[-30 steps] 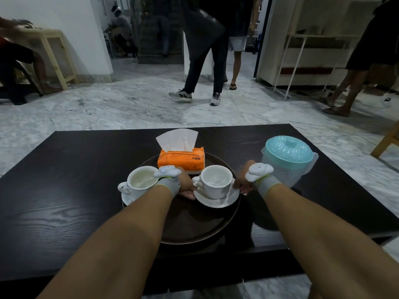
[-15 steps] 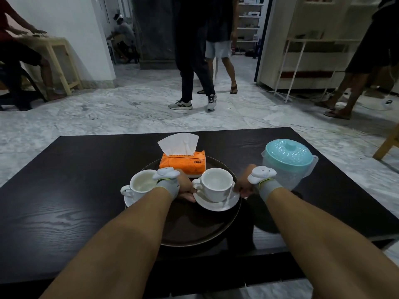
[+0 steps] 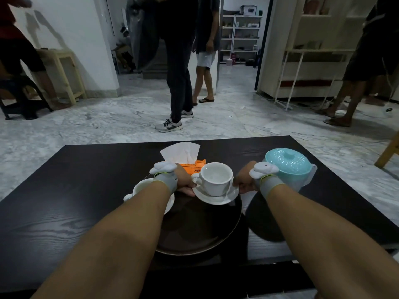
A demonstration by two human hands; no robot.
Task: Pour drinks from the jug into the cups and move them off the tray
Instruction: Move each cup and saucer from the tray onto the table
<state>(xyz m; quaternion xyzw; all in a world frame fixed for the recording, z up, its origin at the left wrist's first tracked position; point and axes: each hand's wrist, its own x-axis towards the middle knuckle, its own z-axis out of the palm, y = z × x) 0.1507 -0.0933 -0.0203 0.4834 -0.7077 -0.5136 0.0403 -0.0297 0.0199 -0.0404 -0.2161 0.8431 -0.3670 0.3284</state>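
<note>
A white cup [image 3: 216,178] stands on a white saucer [image 3: 216,197], raised above the round dark tray [image 3: 200,234]. My left hand [image 3: 183,180] grips the saucer's left rim and my right hand [image 3: 244,183] grips its right rim. A second white cup [image 3: 141,187] on its saucer [image 3: 169,203] sits at the tray's left edge, mostly hidden by my left forearm. The clear jug with a turquoise lid [image 3: 288,161] stands on the dark table [image 3: 75,190] just right of my right hand.
An orange tissue pack [image 3: 195,166] with a white tissue sticking up lies at the back of the tray. Several people stand on the marble floor beyond the table. A wooden chair leg [image 3: 387,151] shows at the far right.
Both hands have lifted the cup and saucer up off the tray; it now hangs higher and nearer the camera. The head view has tilted up a little.
</note>
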